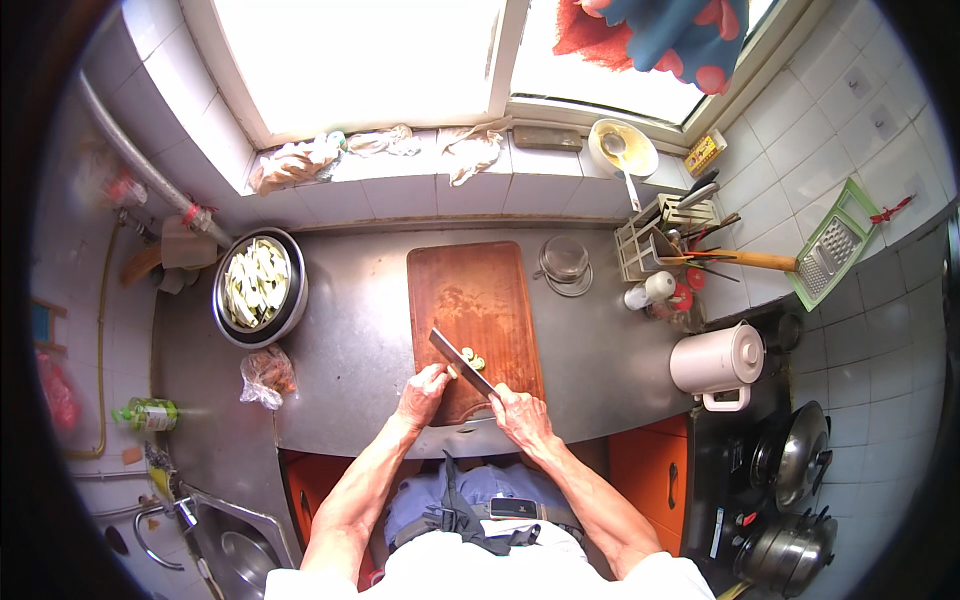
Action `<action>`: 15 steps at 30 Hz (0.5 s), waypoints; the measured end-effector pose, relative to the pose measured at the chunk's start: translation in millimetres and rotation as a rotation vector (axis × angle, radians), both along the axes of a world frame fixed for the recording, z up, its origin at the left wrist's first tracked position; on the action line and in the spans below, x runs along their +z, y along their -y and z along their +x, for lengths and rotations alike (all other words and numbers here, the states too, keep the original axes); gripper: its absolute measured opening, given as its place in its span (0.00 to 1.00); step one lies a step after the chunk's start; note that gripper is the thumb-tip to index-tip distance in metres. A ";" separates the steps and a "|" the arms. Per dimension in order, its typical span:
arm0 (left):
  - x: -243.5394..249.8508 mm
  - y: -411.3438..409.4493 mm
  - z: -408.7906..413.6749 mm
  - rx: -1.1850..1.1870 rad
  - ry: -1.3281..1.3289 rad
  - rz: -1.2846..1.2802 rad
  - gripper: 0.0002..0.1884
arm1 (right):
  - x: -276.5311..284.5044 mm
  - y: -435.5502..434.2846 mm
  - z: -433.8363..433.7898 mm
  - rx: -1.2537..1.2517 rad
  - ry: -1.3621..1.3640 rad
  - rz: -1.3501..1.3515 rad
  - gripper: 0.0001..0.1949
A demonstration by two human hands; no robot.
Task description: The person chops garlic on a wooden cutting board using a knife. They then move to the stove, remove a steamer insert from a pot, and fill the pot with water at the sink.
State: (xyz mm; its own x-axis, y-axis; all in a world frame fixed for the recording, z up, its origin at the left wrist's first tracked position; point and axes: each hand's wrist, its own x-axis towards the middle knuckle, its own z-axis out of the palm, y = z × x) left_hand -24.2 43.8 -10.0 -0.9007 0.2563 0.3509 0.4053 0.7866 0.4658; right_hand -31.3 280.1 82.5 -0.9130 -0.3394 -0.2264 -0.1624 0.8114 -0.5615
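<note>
A wooden cutting board (476, 292) lies on the steel counter before me. In my right hand (523, 420) is the handle of a kitchen knife (461, 362), its blade slanting up and to the left across the board. My left hand (424, 394) pinches a small pale piece of food (451, 372) against the board, just left of the blade. Several pale green-edged slices (473, 360) lie on the blade's right side. Further left on the counter, pale cut vegetable strips (256, 285) fill a bowl set in a dark-lined metal basin (298, 315).
A plastic bag of food (268, 375) lies below the basin. Right of the board are a glass lid or dish (564, 259), a utensil rack (634, 247), shaker bottles and a pink kettle (716, 358). A sink (281, 525) is at lower left; pots (787, 551) stand at lower right.
</note>
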 end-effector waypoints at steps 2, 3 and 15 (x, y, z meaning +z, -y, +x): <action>0.7 2.0 1.0 -0.004 0.055 -0.018 0.10 | 6.2 -5.3 1.0 0.072 -0.011 0.070 0.10; 2.6 2.7 0.5 -0.007 0.081 -0.029 0.09 | 7.4 -6.3 1.3 0.106 -0.018 0.104 0.09; -3.7 4.1 -1.1 0.016 0.050 -0.030 0.08 | -27.3 23.1 0.2 0.076 0.000 0.090 0.10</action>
State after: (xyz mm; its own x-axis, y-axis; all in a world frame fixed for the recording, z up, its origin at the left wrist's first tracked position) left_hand -25.3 39.7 -13.7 -0.9211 0.2513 0.2973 0.3690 0.8070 0.4611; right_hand -31.1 257.0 55.2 -0.8854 -0.3861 -0.2588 -0.2256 0.8438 -0.4870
